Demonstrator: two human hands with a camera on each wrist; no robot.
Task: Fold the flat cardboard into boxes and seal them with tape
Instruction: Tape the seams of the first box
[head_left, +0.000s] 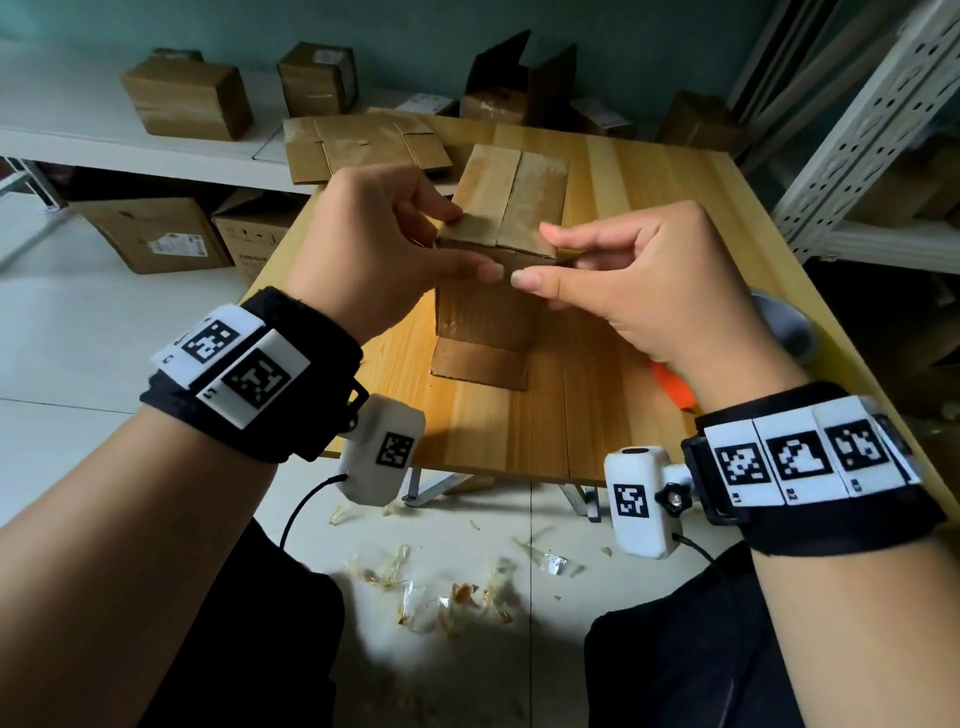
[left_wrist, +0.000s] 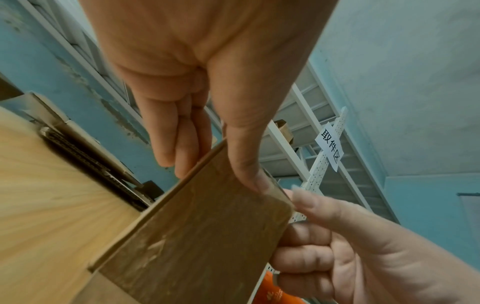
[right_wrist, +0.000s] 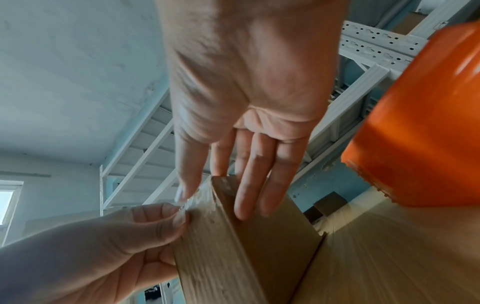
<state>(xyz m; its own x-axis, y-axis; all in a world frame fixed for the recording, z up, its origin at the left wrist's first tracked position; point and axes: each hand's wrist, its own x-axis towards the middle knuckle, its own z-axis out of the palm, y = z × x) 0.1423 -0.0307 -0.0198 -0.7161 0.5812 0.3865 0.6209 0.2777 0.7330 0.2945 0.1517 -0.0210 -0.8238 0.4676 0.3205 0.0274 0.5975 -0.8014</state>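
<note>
A brown cardboard box (head_left: 511, 192) stands upright on the wooden table (head_left: 649, 171), its two top flaps folded shut and one bottom flap (head_left: 480, 366) lying out toward me. My left hand (head_left: 470, 241) grips the near top edge, fingers on the left flap and thumb on the front face (left_wrist: 197, 236). My right hand (head_left: 540, 254) holds the near right corner, with the fingers lying along the box's side (right_wrist: 259, 257). Its thumb is at a strip of clear tape (right_wrist: 200, 197) that lies over the edge. Both thumbs nearly meet on the front.
Flat cardboard (head_left: 363, 148) lies at the table's far left. An orange tape dispenser (head_left: 672, 387) and a grey roll (head_left: 784, 327) sit by my right wrist. Several finished boxes (head_left: 187, 96) stand on the white shelf behind. Metal racking (head_left: 857, 140) is to the right; tape scraps (head_left: 441, 592) litter the floor.
</note>
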